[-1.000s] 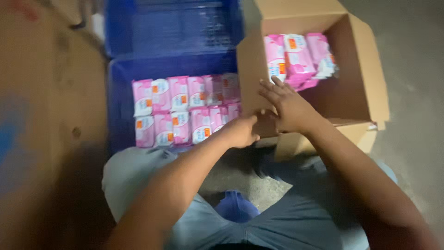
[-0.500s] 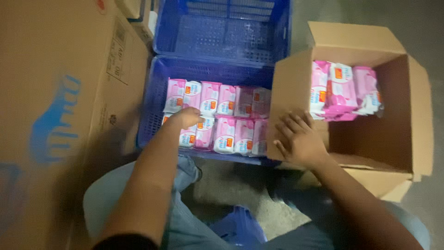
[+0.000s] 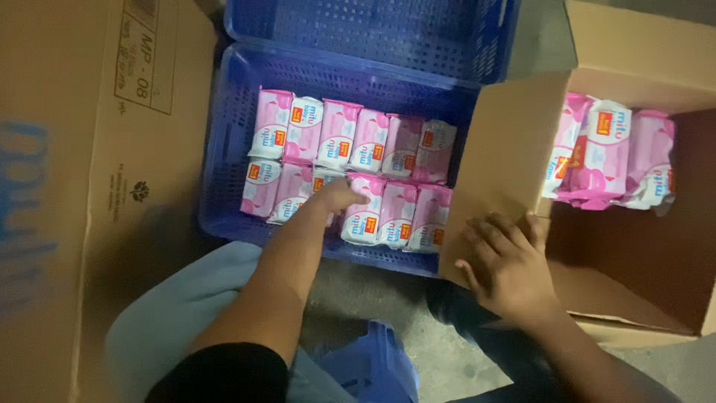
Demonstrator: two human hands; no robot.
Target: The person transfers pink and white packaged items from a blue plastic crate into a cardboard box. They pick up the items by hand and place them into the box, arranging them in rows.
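Note:
A blue plastic crate (image 3: pixel 224 149) holds two rows of several pink-and-white soft packs (image 3: pixel 373 142). My left hand (image 3: pixel 339 195) reaches into the crate and rests on a pack in the near row; whether its fingers grip the pack is hidden. My right hand (image 3: pixel 507 261) lies flat with fingers spread on the near left flap of an open cardboard box (image 3: pixel 507 149). Inside that box, three of the same pink packs (image 3: pixel 608 157) stand against the far wall.
A large closed cardboard box (image 3: pixel 82 172) with blue markings stands along the left. A second blue crate (image 3: pixel 373 33) sits behind the first. Grey concrete floor (image 3: pixel 447 366) and a blue stool edge (image 3: pixel 373 369) show between my knees.
My left hand has moved left and down into the crate onto the near row of packs. My right hand has stayed on the box flap. The view has shifted left.

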